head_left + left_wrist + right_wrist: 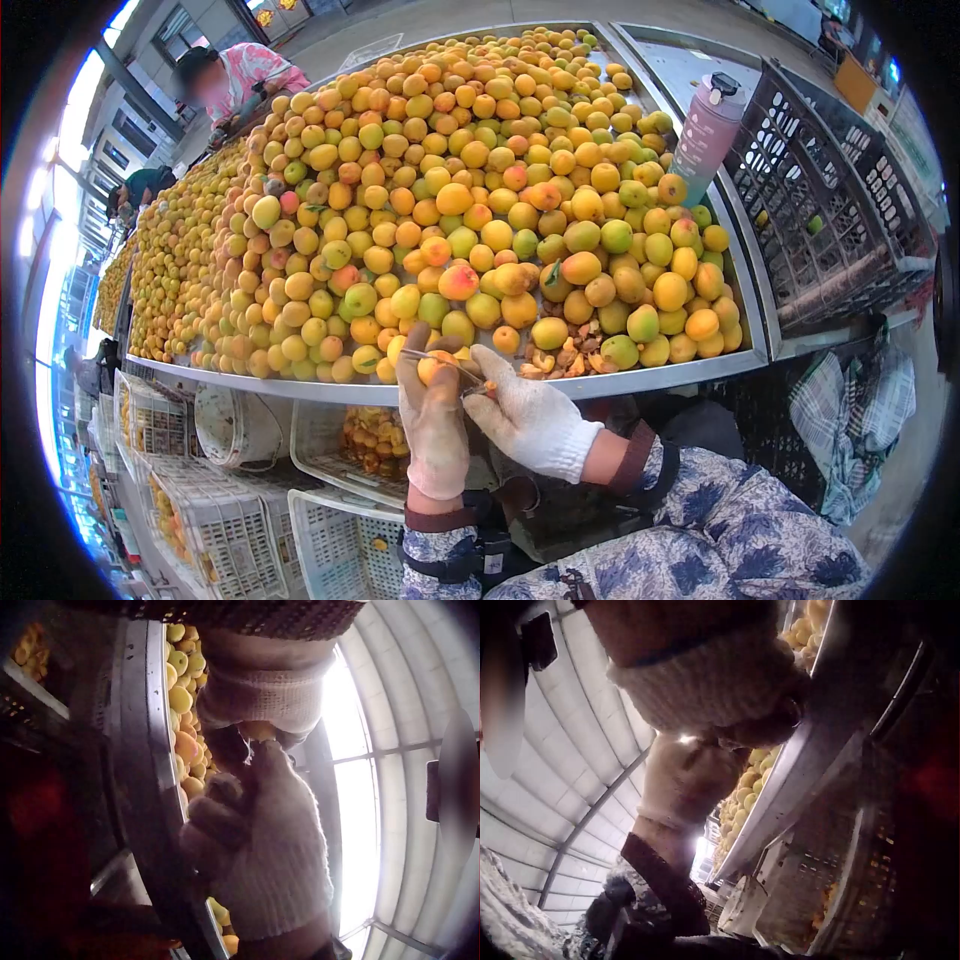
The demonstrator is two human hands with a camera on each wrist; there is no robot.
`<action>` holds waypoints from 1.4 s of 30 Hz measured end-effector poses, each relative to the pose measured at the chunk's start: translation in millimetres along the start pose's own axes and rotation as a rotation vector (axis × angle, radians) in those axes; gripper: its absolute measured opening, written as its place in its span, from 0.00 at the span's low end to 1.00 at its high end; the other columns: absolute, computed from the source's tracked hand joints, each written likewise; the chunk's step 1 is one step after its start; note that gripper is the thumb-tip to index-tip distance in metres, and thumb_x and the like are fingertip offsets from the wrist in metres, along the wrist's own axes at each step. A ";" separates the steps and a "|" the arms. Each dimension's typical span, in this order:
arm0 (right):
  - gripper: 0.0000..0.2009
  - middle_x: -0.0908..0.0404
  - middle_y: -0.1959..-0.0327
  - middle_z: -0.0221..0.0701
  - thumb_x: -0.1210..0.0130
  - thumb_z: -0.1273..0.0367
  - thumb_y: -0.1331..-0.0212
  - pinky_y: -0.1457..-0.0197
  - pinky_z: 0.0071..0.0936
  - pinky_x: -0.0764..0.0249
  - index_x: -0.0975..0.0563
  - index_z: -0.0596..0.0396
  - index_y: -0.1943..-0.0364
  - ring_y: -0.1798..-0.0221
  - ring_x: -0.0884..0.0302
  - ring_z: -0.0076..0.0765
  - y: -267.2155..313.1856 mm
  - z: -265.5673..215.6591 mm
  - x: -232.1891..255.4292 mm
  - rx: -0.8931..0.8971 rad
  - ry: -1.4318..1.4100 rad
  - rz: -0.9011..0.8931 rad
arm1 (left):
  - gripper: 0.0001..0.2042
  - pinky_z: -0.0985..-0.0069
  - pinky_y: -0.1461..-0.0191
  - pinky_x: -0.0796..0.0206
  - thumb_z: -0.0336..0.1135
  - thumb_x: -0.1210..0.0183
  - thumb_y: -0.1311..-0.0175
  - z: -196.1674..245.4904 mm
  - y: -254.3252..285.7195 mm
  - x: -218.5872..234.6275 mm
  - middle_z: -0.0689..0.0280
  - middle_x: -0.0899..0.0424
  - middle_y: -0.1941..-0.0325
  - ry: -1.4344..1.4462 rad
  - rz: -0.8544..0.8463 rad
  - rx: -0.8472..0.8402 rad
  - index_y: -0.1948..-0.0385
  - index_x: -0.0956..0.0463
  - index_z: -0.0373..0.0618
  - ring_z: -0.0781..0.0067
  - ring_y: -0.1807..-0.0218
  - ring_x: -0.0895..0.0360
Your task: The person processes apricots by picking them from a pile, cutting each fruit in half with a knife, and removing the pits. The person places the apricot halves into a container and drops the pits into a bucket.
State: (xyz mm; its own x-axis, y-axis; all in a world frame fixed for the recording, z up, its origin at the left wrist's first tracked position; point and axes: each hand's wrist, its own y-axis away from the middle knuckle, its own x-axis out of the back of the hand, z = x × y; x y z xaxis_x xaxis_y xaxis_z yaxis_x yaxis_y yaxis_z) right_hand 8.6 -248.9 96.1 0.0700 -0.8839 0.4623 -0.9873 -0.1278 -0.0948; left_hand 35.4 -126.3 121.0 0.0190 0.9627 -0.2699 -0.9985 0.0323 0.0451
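My left hand (432, 425) curls around an apricot (436, 366) just below the bench (620, 380) rim. My right hand (528, 415) pinches a thin blade (445, 362) laid across that fruit.

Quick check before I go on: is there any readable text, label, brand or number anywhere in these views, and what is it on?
No text can be read in any view.
Pink bottle at the table's far right edge: no legible label or brand.
Dark crates on the right: no readable markings.
White baskets under the table: no print visible.
Gloves on the left hand and right hand: plain, no logo.
Both wrist views: too dark and blurred for any lettering.
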 end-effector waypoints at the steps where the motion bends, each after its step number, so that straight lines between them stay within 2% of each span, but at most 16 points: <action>1: 0.33 0.19 0.71 0.50 0.51 0.57 0.34 0.68 0.48 0.24 0.45 0.65 0.34 0.69 0.20 0.59 -1.0 -0.8 1.5 0.002 0.002 -0.001 | 0.28 0.74 0.42 0.36 0.39 0.48 0.31 2.4 0.8 0.2 0.59 0.28 0.44 0.002 0.001 -0.001 0.33 0.44 0.38 0.70 0.45 0.30; 5: 0.32 0.19 0.71 0.50 0.53 0.56 0.33 0.67 0.49 0.25 0.46 0.65 0.33 0.69 0.20 0.60 -0.5 -8.7 8.0 -0.026 -0.007 -0.021 | 0.31 0.74 0.42 0.35 0.46 0.45 0.31 -5.3 -0.1 4.1 0.59 0.27 0.45 -0.137 -0.068 -0.111 0.34 0.43 0.37 0.70 0.44 0.29; 7: 0.32 0.19 0.70 0.49 0.52 0.57 0.33 0.66 0.49 0.25 0.46 0.65 0.33 0.68 0.20 0.59 7.9 -13.1 5.7 -0.064 0.022 -0.033 | 0.33 0.73 0.42 0.34 0.54 0.45 0.31 -8.1 8.3 -0.3 0.60 0.27 0.46 -0.081 0.094 -0.072 0.36 0.41 0.36 0.70 0.45 0.29; 9: 0.33 0.19 0.71 0.50 0.52 0.57 0.33 0.67 0.49 0.25 0.48 0.66 0.32 0.68 0.20 0.59 12.2 -14.9 3.3 -0.024 -0.006 -0.031 | 0.34 0.72 0.42 0.34 0.61 0.48 0.32 -15.3 7.8 -0.5 0.60 0.26 0.48 0.068 0.090 -0.004 0.40 0.36 0.37 0.70 0.45 0.28; 11: 0.34 0.19 0.72 0.50 0.52 0.58 0.33 0.68 0.49 0.25 0.50 0.67 0.32 0.69 0.20 0.58 12.1 -12.6 0.8 -0.050 0.017 -0.052 | 0.34 0.76 0.52 0.32 0.67 0.51 0.35 -17.4 7.3 -9.8 0.68 0.24 0.62 0.215 0.256 0.107 0.46 0.31 0.41 0.76 0.58 0.26; 12: 0.33 0.19 0.73 0.49 0.52 0.58 0.33 0.68 0.49 0.25 0.49 0.66 0.32 0.70 0.20 0.58 12.6 -6.4 -4.3 -0.002 0.010 0.025 | 0.35 0.76 0.52 0.32 0.69 0.53 0.35 -20.5 5.9 -7.2 0.67 0.24 0.61 0.231 0.208 0.116 0.46 0.31 0.41 0.75 0.59 0.27; 14: 0.33 0.20 0.74 0.49 0.52 0.59 0.33 0.68 0.49 0.26 0.48 0.65 0.32 0.71 0.20 0.57 13.0 -5.1 -2.8 0.041 0.003 0.102 | 0.36 0.74 0.48 0.33 0.68 0.52 0.35 -21.9 3.7 2.6 0.64 0.25 0.55 0.180 0.154 0.101 0.43 0.33 0.40 0.71 0.53 0.27; 16: 0.32 0.19 0.74 0.48 0.52 0.59 0.33 0.69 0.49 0.25 0.47 0.64 0.32 0.71 0.20 0.57 8.2 -7.2 7.2 -0.028 0.084 -0.008 | 0.37 0.72 0.43 0.34 0.67 0.51 0.35 -20.6 -3.2 4.7 0.62 0.26 0.49 0.131 0.087 0.080 0.40 0.34 0.38 0.67 0.47 0.28; 19: 0.32 0.20 0.76 0.48 0.51 0.59 0.33 0.70 0.49 0.25 0.46 0.63 0.32 0.73 0.20 0.58 7.9 -11.9 10.9 -0.039 0.036 -0.024 | 0.38 0.71 0.44 0.33 0.66 0.52 0.33 -15.6 -2.2 -0.9 0.61 0.25 0.51 -0.036 0.103 -0.008 0.37 0.37 0.37 0.67 0.48 0.27; 21: 0.32 0.20 0.74 0.48 0.51 0.59 0.34 0.71 0.48 0.25 0.46 0.63 0.32 0.73 0.20 0.57 8.7 -7.9 3.2 -0.005 -0.001 0.013 | 0.34 0.75 0.53 0.30 0.63 0.57 0.29 -15.5 0.5 -6.8 0.65 0.23 0.59 0.083 0.180 0.040 0.37 0.35 0.40 0.75 0.60 0.25; 26: 0.33 0.19 0.68 0.50 0.50 0.59 0.35 0.71 0.46 0.24 0.47 0.62 0.32 0.71 0.19 0.55 13.7 -12.5 1.2 -0.071 0.062 -0.043 | 0.31 0.74 0.51 0.31 0.61 0.59 0.27 -17.9 4.7 -9.1 0.64 0.23 0.58 0.234 0.290 0.216 0.38 0.34 0.40 0.72 0.59 0.25; 29: 0.33 0.19 0.64 0.50 0.50 0.58 0.35 0.71 0.45 0.24 0.47 0.63 0.32 0.70 0.18 0.54 13.3 -13.3 6.3 -0.017 0.128 0.016 | 0.32 0.71 0.40 0.35 0.58 0.57 0.27 -11.5 10.9 -10.8 0.59 0.24 0.48 0.230 0.140 0.194 0.35 0.40 0.37 0.67 0.46 0.27; 31: 0.33 0.18 0.68 0.47 0.47 0.60 0.36 0.67 0.41 0.22 0.44 0.63 0.32 0.69 0.18 0.52 10.4 -12.0 9.5 -0.013 0.119 0.091 | 0.31 0.70 0.38 0.36 0.54 0.52 0.27 -21.7 7.7 -5.3 0.60 0.25 0.46 0.099 0.073 0.001 0.35 0.40 0.36 0.67 0.44 0.28; 32: 0.33 0.18 0.68 0.47 0.47 0.60 0.36 0.67 0.41 0.22 0.44 0.63 0.32 0.69 0.18 0.52 9.7 -12.0 11.2 -0.013 0.119 0.092 | 0.30 0.71 0.38 0.37 0.50 0.49 0.28 -19.4 8.5 -4.5 0.60 0.26 0.45 0.134 0.053 0.014 0.35 0.41 0.36 0.68 0.44 0.28; 37: 0.32 0.19 0.67 0.50 0.51 0.56 0.34 0.73 0.47 0.25 0.43 0.63 0.33 0.73 0.19 0.55 5.3 -4.8 10.3 0.054 0.122 0.070 | 0.31 0.72 0.40 0.36 0.51 0.46 0.30 -13.6 2.1 2.1 0.60 0.25 0.49 -0.021 -0.003 -0.105 0.35 0.41 0.34 0.69 0.47 0.27; 42: 0.31 0.19 0.69 0.49 0.49 0.59 0.35 0.71 0.45 0.24 0.42 0.63 0.34 0.72 0.19 0.54 8.6 -11.0 13.9 0.029 0.097 0.020 | 0.33 0.73 0.44 0.34 0.54 0.44 0.32 -8.7 2.6 7.9 0.62 0.24 0.54 -0.110 -0.030 -0.152 0.37 0.39 0.34 0.71 0.51 0.26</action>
State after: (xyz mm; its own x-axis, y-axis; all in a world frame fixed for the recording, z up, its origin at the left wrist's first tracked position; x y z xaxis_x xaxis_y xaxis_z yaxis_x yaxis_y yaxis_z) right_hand -0.5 -257.3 111.4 0.0351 -0.8390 0.5430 -0.9837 -0.1250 -0.1296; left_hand 32.6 -120.9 110.5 0.0462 0.9857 -0.1623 -0.9936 0.0286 -0.1091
